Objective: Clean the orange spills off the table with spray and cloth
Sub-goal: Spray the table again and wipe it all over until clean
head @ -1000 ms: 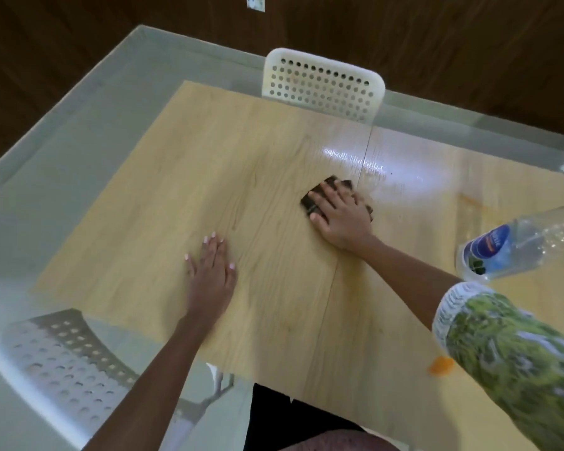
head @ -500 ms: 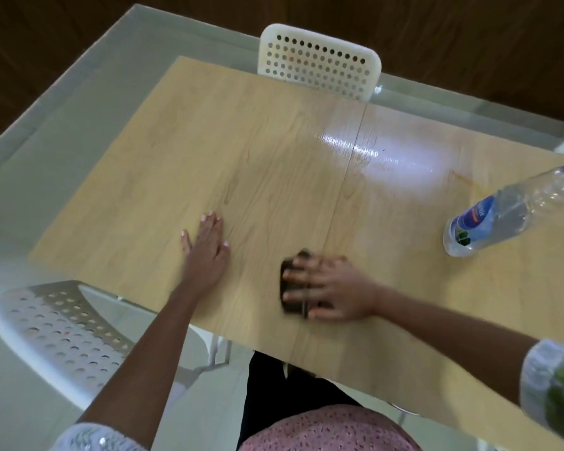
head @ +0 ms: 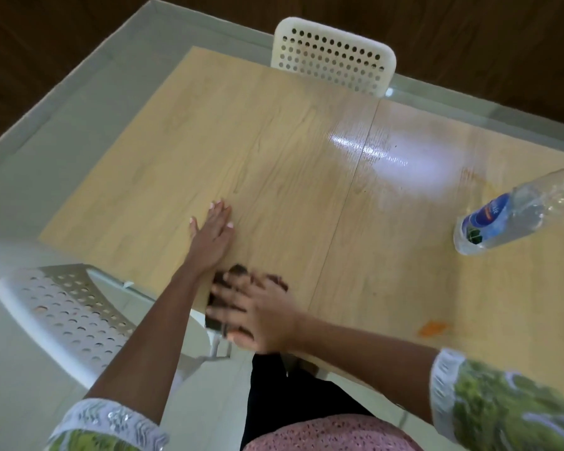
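Observation:
My right hand (head: 258, 312) presses a dark cloth (head: 238, 275) flat on the light wooden table (head: 274, 141) at its near edge; the hand is blurred with motion and its fingers lie spread over the cloth. Just left of it, my left hand (head: 214, 234) rests flat on the tabletop with fingers straight. A small orange spill (head: 433, 327) sits near the front right edge. A fainter orange smear (head: 469, 177) shows farther back on the right. A clear bottle (head: 515, 213) with a blue label stands at the right.
A white perforated chair (head: 334, 56) stands at the far side of the table. Another white perforated chair (head: 66, 314) is at the near left. A wet shiny patch (head: 388, 154) covers the table's middle right. Pale floor surrounds the table.
My right hand has dragged the cloth from the table's middle toward me to the near edge. The left hand has stayed flat in place. The view has shifted.

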